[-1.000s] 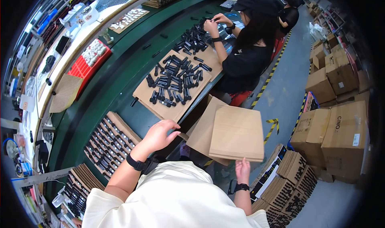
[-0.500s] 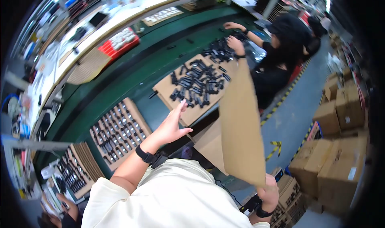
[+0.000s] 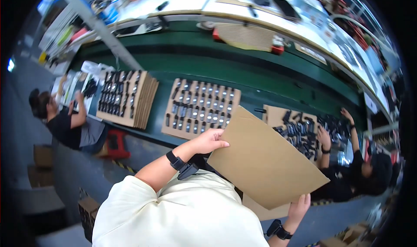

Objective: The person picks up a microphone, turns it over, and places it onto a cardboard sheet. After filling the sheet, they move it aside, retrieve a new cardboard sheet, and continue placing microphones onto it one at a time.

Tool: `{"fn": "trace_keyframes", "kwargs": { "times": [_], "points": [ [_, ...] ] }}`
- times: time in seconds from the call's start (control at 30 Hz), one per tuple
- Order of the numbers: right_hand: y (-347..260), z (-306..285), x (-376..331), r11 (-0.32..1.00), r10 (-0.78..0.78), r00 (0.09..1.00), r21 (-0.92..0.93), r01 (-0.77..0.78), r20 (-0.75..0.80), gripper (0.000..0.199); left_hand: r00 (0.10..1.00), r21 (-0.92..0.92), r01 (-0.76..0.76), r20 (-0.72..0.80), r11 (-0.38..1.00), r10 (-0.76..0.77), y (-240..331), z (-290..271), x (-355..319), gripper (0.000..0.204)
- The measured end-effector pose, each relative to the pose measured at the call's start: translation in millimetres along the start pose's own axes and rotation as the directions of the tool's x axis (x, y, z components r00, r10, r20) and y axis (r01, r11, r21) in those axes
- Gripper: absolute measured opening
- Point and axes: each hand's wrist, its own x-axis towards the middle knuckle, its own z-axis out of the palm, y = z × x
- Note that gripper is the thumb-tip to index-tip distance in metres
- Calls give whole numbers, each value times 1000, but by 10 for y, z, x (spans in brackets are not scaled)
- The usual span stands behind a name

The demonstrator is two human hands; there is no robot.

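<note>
While two hands, left hand (image 3: pixel 209 141) and right hand (image 3: pixel 298 208), grip one cardboard sheet (image 3: pixel 265 160).

A long green bench (image 3: pixel 278 80) curves beyond the left hand (image 3: pixel 208 141). Just past that hand lies a cardboard tray (image 3: pixel 200 109) of small dark parts in rows. Farther to its left sits a stack of similar trays (image 3: pixel 128 99); to its right, a cardboard sheet (image 3: pixel 297 127) bears loose parts.

Single head fisheye, looking steeply down, green workbench (image 3: pixel 260 80) near
</note>
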Motion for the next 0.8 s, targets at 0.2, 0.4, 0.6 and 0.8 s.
{"fn": "trace_keyframes", "kwargs": {
  "times": [0.2, 0.4, 0.6, 0.8],
  "points": [
    [979, 546, 642, 934, 300, 943, -247, -259, 145, 16, 919, -94, 118, -366, 989, -145, -155, -657, -404, 20],
    [1576, 1515, 1298, 902, 148, 971, -428, -55, 187, 8, 738, 275, 198, -673, 941, 42, -362, -1453, -566, 18],
    [2019, 2452, 1620, 897, 166, 982, -428, -111, 94, 14, 609, 268, 129, -781, 955, 137, -418, -2220, -467, 26],
    [2169, 2908, 1818, 721, 208, 978, -678, -141, 18, 19, 617, 306, 335, -786, 891, 39, -555, -2771, -317, 47]
  ]
}}
